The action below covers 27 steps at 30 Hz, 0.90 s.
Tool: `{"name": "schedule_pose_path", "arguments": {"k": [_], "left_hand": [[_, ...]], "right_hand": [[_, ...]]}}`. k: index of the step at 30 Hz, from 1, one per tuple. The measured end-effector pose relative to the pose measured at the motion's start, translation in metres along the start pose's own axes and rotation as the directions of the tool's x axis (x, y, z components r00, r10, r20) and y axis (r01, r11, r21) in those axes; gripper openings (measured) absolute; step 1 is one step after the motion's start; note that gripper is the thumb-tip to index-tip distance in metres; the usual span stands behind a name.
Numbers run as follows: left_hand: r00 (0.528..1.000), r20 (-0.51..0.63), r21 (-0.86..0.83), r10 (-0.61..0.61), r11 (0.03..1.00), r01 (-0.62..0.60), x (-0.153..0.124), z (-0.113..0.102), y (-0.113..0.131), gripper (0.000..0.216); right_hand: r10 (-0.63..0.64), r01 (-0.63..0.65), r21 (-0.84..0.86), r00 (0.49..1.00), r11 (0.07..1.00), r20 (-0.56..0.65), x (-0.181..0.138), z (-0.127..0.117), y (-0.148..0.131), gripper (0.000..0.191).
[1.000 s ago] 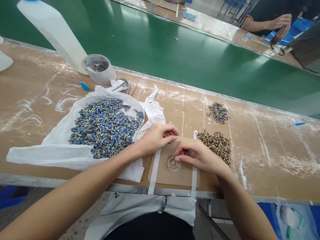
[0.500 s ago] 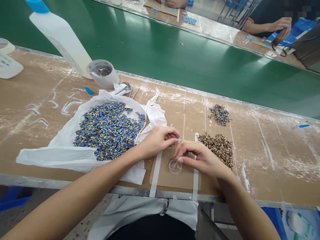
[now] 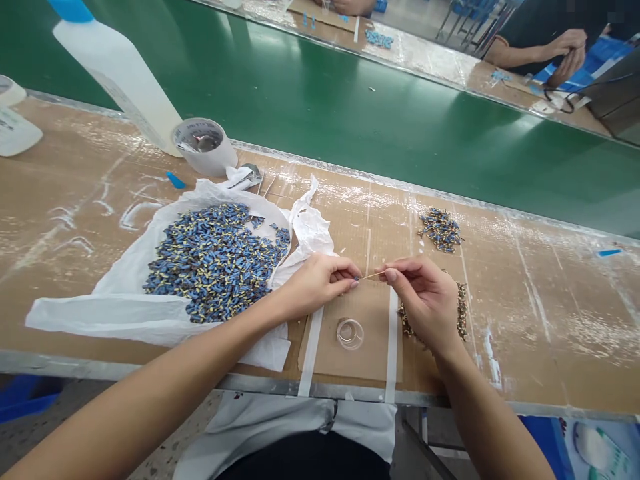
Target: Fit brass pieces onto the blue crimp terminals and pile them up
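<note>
My left hand (image 3: 320, 281) pinches a small blue piece (image 3: 357, 278) at its fingertips, mostly hidden by them. A thin, pale stick, like a toothpick (image 3: 371, 275), is held between the thumb and fingers of my right hand (image 3: 425, 297). Its left tip meets the blue piece or comes very close to it. Below the hands, a small clear round dish (image 3: 350, 347) stands on a cardboard piece (image 3: 327, 357); what it holds is hard to make out. Behind my right hand lies a partly covered pile of small dark and tan pieces (image 3: 461, 310).
Left, white paper (image 3: 120, 267) bears a heap of small blue-and-yellow pieces (image 3: 215, 260). A smaller blue pile (image 3: 441, 230) lies at the back right. A tape roll (image 3: 213, 160) and a white bottle (image 3: 120, 77) stand behind. Beyond the green belt (image 3: 320, 87), other people's hands are at work.
My right hand has turned and moved up and right from above the dish, bringing the toothpick level with the left fingertips. The dish is now uncovered. My left hand has barely moved.
</note>
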<state>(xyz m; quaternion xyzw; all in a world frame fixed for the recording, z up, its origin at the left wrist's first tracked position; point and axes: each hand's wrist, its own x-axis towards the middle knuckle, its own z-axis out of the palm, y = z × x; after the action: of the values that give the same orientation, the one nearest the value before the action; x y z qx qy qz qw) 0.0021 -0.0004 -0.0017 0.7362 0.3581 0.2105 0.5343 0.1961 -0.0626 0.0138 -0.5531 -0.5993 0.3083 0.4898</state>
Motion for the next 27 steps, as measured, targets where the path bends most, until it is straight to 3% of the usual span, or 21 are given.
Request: {"name": "schedule_pose_path", "arguments": {"k": [18,27], "left_hand": [[1.0,0.007,0.028,0.026,0.999,-0.026,-0.0001,0.0012,0.0017,0.012],[0.999,0.005,0.053,0.04,0.998,-0.04,-0.0004,-0.0002,0.0032,0.011]], "right_hand": [[-0.053,0.065,-0.152,0.995,0.986,0.087,0.0022,0.0011,0.002,0.004],[-0.077,0.092,-0.139,0.991,0.986,0.11,0.0021,0.0011,-0.0017,0.004]]}}
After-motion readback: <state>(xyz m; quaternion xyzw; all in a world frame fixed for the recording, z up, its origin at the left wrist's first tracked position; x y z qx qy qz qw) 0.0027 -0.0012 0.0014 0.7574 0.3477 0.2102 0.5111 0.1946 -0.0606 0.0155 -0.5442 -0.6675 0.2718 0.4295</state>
